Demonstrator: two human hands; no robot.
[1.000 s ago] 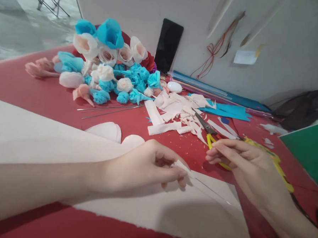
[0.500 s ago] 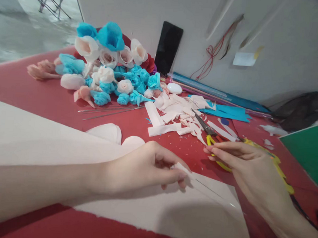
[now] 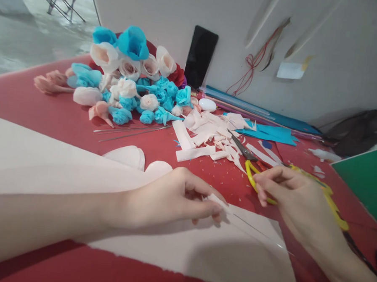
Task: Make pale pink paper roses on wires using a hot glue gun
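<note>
My left hand (image 3: 172, 201) is closed on a white paper strip (image 3: 215, 199) that sits at the end of a thin wire (image 3: 253, 226). The wire slants down to the right over a pale paper sheet (image 3: 157, 244). My right hand (image 3: 294, 201) hovers to the right, thumb and fingers pinched together; whatever lies between them, if anything, is hidden. Just behind its fingertips, yellow-handled scissors (image 3: 250, 171) lie on the red table (image 3: 205, 175), partly covered by the hand. Rounded white paper petals (image 3: 123, 155) rest beyond my left wrist.
Blue, white and pink paper flowers (image 3: 131, 91) are heaped at the back left. Pale paper scraps (image 3: 208, 131) and blue strips (image 3: 271, 132) lie in the middle. Several loose wires (image 3: 128, 132) are near the flowers. A black phone (image 3: 201, 57) leans against the wall. A green board (image 3: 366, 179) is at right.
My right hand has drawn slightly right and down, its fingers curling more and uncovering more of the yellow scissor handle. My left hand keeps its grip on the paper strip and wire.
</note>
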